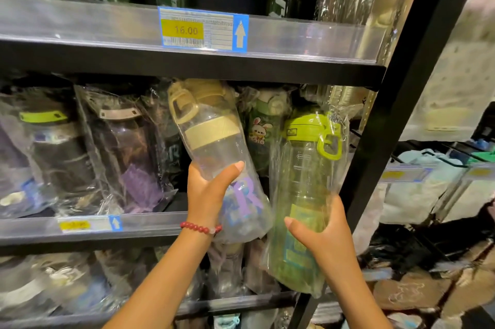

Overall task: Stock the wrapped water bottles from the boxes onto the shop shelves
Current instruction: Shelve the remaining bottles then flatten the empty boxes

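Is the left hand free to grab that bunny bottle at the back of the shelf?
Probably not: the left hand already grips the beige-lidded bottle, which leans in front of the bunny bottle.

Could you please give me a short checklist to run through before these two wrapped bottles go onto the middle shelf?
1. Left hand has a firm grip on the beige-lidded bottle: ok, thumb and fingers wrap its body.
2. Right hand has a firm grip on the green-lidded bottle: ok, held at the lower half.
3. Bottles upright: not ok, the beige-lidded one leans left.
4. Free slot on the middle shelf: cannot tell, the held bottles hide the space behind them.
5. Wrappers intact: cannot tell.
6. Headroom under the upper shelf: cannot tell, the beige lid sits close beneath it.
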`<act>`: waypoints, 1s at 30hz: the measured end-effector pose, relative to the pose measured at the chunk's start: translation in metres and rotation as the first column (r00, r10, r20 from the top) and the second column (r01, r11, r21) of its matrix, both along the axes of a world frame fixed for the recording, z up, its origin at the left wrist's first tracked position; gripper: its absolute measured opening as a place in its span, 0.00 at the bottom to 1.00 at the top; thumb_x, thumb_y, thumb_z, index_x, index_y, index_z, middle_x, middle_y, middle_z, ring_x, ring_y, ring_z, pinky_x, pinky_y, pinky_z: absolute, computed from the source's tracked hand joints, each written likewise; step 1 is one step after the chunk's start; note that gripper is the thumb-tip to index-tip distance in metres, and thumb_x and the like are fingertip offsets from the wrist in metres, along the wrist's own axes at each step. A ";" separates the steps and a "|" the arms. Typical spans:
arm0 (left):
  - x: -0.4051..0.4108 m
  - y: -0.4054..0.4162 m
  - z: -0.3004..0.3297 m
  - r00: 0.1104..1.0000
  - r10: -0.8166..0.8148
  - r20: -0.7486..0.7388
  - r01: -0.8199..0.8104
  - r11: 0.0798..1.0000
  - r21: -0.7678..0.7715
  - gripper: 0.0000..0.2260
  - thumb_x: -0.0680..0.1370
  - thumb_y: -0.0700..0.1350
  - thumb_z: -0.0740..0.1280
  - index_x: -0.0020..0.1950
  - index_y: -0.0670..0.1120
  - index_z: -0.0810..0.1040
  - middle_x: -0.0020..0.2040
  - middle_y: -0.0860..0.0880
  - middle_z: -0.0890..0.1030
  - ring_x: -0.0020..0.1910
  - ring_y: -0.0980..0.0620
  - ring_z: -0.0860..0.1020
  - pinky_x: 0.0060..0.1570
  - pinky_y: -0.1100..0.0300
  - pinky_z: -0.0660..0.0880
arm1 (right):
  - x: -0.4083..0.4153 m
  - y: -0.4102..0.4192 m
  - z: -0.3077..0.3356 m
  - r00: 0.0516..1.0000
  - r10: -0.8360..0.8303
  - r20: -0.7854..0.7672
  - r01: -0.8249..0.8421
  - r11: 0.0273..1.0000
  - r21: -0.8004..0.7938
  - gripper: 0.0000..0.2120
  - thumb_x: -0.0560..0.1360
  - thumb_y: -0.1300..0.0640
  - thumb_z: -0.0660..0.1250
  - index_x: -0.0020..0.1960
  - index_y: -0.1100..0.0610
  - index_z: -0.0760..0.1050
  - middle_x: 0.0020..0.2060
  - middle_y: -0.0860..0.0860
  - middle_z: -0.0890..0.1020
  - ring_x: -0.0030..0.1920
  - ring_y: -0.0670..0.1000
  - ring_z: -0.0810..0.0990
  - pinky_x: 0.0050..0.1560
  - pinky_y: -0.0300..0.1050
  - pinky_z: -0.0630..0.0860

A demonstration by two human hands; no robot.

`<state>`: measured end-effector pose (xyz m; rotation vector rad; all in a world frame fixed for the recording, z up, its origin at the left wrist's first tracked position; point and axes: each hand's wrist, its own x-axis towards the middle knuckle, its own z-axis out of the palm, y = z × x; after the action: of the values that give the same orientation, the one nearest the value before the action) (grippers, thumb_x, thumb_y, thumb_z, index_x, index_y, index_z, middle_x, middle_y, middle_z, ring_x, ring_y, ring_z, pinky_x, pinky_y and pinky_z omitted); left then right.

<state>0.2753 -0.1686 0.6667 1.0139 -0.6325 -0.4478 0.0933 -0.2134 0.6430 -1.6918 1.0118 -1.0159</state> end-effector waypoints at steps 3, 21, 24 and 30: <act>-0.005 -0.007 0.001 0.999 0.023 -0.029 -0.023 0.999 -0.024 0.35 0.54 0.54 0.75 0.59 0.43 0.74 0.49 0.48 0.80 0.45 0.55 0.80 0.41 0.65 0.76 | -0.005 0.004 -0.004 0.999 -0.034 -0.006 0.034 0.999 0.010 0.40 0.57 0.42 0.75 0.64 0.43 0.61 0.54 0.36 0.73 0.53 0.42 0.76 0.52 0.44 0.72; -0.007 -0.048 0.000 0.981 0.165 -0.100 -0.159 0.985 0.067 0.24 0.68 0.43 0.77 0.58 0.48 0.68 0.52 0.52 0.76 0.50 0.57 0.77 0.51 0.60 0.74 | -0.009 0.008 -0.017 0.998 -0.032 0.062 0.028 0.998 0.060 0.29 0.58 0.46 0.73 0.55 0.36 0.65 0.50 0.35 0.76 0.49 0.36 0.77 0.46 0.37 0.73; -0.004 -0.050 0.000 0.982 0.163 -0.093 -0.155 0.984 0.091 0.25 0.68 0.43 0.77 0.58 0.48 0.67 0.53 0.52 0.75 0.51 0.57 0.77 0.53 0.58 0.74 | -0.008 0.006 -0.018 0.997 -0.029 0.073 0.025 0.998 0.062 0.30 0.58 0.46 0.73 0.56 0.36 0.65 0.50 0.36 0.77 0.49 0.37 0.78 0.47 0.38 0.74; -0.002 -0.051 -0.001 0.981 0.178 -0.077 -0.168 0.979 0.114 0.25 0.68 0.44 0.77 0.58 0.48 0.67 0.51 0.54 0.74 0.50 0.59 0.75 0.51 0.60 0.72 | -0.008 0.005 -0.018 0.996 -0.023 0.081 0.018 0.998 0.060 0.35 0.57 0.47 0.73 0.61 0.39 0.64 0.51 0.37 0.77 0.50 0.38 0.78 0.48 0.39 0.74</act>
<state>0.2729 -0.2196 0.6659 1.1356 -0.4414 -0.3732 0.0855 -0.2088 0.6247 -1.5824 0.9981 -1.0497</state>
